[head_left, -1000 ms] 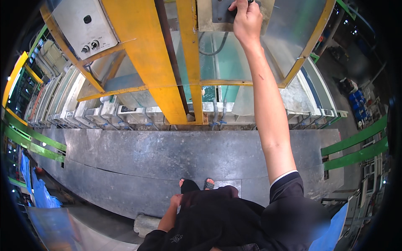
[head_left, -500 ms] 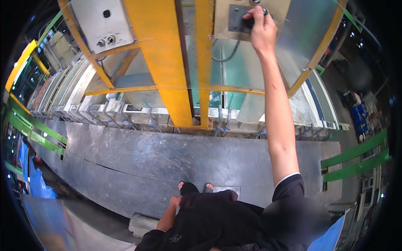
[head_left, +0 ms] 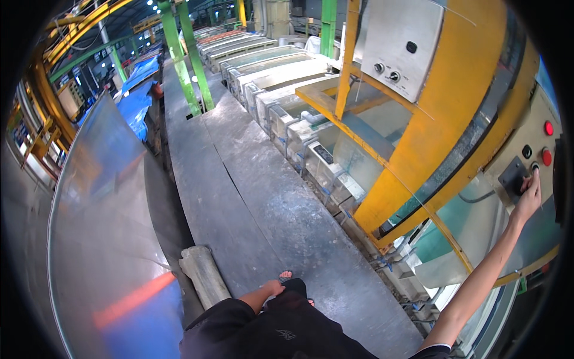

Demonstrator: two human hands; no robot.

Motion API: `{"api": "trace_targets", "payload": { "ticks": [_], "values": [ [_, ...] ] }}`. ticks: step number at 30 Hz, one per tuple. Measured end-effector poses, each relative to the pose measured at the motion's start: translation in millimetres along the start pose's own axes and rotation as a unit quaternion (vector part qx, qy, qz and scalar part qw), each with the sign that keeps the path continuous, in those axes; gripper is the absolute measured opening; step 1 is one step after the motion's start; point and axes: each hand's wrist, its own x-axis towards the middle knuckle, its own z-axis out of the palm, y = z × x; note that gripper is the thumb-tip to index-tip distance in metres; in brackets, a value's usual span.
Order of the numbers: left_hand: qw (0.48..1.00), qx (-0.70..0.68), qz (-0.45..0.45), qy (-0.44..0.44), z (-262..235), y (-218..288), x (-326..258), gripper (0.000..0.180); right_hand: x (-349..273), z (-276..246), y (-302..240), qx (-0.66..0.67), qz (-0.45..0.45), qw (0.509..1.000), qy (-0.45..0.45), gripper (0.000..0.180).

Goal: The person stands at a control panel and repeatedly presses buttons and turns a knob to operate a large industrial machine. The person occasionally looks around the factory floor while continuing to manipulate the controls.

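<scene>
- Viewpoint has swung left: the beige control panel (head_left: 536, 122), near the top middle half a second ago, now sits by the right edge, and the metal walkway (head_left: 299, 197) stretches away ahead.
- Two red buttons (head_left: 546, 157) now show on the panel, above the right hand (head_left: 528, 194).
- That hand has stayed at the panel through the turn, so the handling of its controls seems unbroken.
- Its fingers curl at the black control (head_left: 518, 190) on a dark grey plate (head_left: 510, 170); whether they pinch it or merely rest there, I cannot tell.
- Right arm (head_left: 478, 287) rises from the lower right, nearly straight.
- Left hand (head_left: 275, 288) is curled at the waist beside the black shirt (head_left: 263, 335); whether it grips cloth is unclear.
</scene>
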Motion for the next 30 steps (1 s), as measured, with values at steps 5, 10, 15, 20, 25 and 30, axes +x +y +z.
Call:
{"api": "trace_targets", "payload": {
  "ticks": [5, 10, 15, 20, 25, 30],
  "values": [
    [0.998, 0.020, 0.009, -0.057, -6, -2, -10, 0.047, 10, 4, 10, 0.016, 0.032, 0.999, 0.017, 0.031],
    [1.000, 0.000, 0.001, 0.013, 17, -18, -6, 0.042, -13, 29, -10, -0.001, -0.022, 0.996, 0.085, 0.026],
    [0.999, 0.008, -0.006, -0.034, -1, 0, 1, 0.047, -20, 2, 38, 0.032, -0.168, 0.985, 0.035, 0.023],
    [0.999, 0.000, -0.021, -0.026, -7, 4, -13, 0.047, -29, 1, 39, 0.028, -0.131, 0.991, 0.012, 0.023],
    [0.997, 0.040, 0.062, -0.038, -9, 5, -16, 0.046, -33, 4, 36, 0.021, -0.144, 0.989, 0.035, 0.023],
    [0.999, -0.013, 0.049, -0.001, -4, -17, -10, 0.046, -37, 5, 29, 0.017, -0.157, 0.987, 0.027, 0.025]
  ]
}}
